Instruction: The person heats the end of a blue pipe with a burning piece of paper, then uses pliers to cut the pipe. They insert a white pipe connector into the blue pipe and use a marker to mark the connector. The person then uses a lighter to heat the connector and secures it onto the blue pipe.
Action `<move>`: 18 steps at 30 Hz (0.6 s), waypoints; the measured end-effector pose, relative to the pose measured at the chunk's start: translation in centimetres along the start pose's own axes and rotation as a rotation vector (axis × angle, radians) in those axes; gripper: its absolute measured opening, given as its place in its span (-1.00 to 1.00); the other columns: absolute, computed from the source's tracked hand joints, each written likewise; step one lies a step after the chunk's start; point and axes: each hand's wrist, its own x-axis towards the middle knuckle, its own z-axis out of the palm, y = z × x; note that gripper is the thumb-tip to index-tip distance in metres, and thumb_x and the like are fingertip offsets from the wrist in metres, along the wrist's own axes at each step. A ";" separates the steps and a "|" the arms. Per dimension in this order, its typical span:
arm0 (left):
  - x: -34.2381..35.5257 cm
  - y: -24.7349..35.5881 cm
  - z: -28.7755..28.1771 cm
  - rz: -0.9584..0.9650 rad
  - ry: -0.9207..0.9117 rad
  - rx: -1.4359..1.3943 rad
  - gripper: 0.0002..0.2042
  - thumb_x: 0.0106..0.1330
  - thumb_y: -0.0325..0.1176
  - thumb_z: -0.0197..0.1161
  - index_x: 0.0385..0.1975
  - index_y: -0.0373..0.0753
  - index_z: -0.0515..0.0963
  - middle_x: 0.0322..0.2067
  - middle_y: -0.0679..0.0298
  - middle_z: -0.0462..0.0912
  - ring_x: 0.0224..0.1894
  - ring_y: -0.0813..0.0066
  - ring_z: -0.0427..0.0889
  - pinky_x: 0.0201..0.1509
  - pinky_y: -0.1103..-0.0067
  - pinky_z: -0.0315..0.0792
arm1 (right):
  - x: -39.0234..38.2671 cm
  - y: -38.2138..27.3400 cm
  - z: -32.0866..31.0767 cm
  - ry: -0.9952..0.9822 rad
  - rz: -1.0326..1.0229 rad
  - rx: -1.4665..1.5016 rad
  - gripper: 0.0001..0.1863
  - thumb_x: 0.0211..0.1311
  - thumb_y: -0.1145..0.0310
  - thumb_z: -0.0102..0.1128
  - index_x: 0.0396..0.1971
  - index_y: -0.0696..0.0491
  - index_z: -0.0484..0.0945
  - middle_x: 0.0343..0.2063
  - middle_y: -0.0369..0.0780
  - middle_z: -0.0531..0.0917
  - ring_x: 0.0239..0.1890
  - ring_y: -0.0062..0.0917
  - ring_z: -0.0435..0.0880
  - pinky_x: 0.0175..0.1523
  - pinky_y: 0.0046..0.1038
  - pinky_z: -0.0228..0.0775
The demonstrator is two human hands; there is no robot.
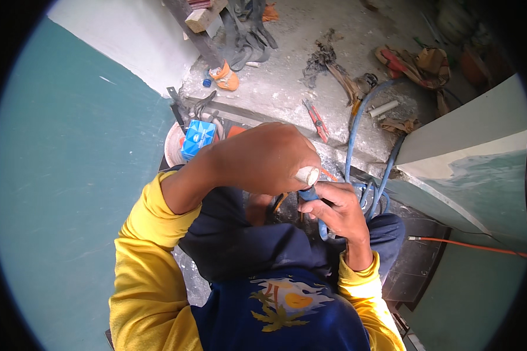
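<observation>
So the left hand [268,155] has its grip wrapped round a stubby off-white cylinder [308,175], round end poking out. The right hand's [341,212] grip is pinching a dull blue hose [308,194] just on the cylinder's near side.

left hand [269,155] fisted round a stubby white tube [308,175], right hand [336,210] pinching a blue hose end [308,194] just beside it, red tool [317,121] chilling on dusty concrete [263,88]

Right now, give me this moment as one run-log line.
left hand: closed around white cylindrical piece | right hand: gripping blue hose end | nearby: blue box, red tool
</observation>
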 end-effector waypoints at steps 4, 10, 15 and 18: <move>0.2 0.2 0.0 0.055 -0.002 -0.069 -0.85 0.28 -0.32 0.36 -0.28 -0.26 0.73 -0.32 0.13 0.78 -0.23 0.02 0.74 -0.11 0.30 0.57 | -0.7 0.5 0.2 0.050 0.016 0.117 -0.75 0.36 0.43 0.44 -0.10 0.29 0.71 -0.50 -0.19 0.72 -0.52 -0.56 0.68 -0.38 -0.50 0.48; 0.6 -0.5 0.3 -0.165 -0.097 -0.422 -0.80 0.42 -0.29 0.40 -0.19 -0.32 0.74 -0.29 0.16 0.82 -0.24 0.38 0.75 -0.08 0.45 0.58 | -0.8 0.1 0.0 0.029 -0.020 0.188 -0.76 0.44 0.41 0.36 -0.07 0.29 0.71 -0.44 -0.22 0.77 -0.50 -0.60 0.69 -0.34 -0.53 0.55; 1.0 -1.3 2.7 -0.183 0.059 -0.569 -0.72 0.37 -0.21 0.38 -0.21 -0.36 0.73 -0.35 0.00 0.79 -0.28 0.39 0.75 -0.07 0.44 0.55 | -1.1 0.3 -0.3 0.085 -0.009 0.221 -0.75 0.49 0.41 0.29 -0.03 0.29 0.72 -0.40 -0.22 0.79 -0.48 -0.62 0.68 -0.32 -0.55 0.55; 1.1 -0.9 2.6 -0.225 0.040 -0.569 -0.75 0.40 -0.25 0.38 -0.17 -0.36 0.73 -0.32 0.10 0.79 -0.27 0.50 0.72 -0.11 0.49 0.55 | -1.3 0.5 -0.2 0.084 -0.014 0.259 -0.75 0.49 0.41 0.30 -0.02 0.29 0.72 -0.38 -0.21 0.79 -0.46 -0.63 0.68 -0.30 -0.57 0.55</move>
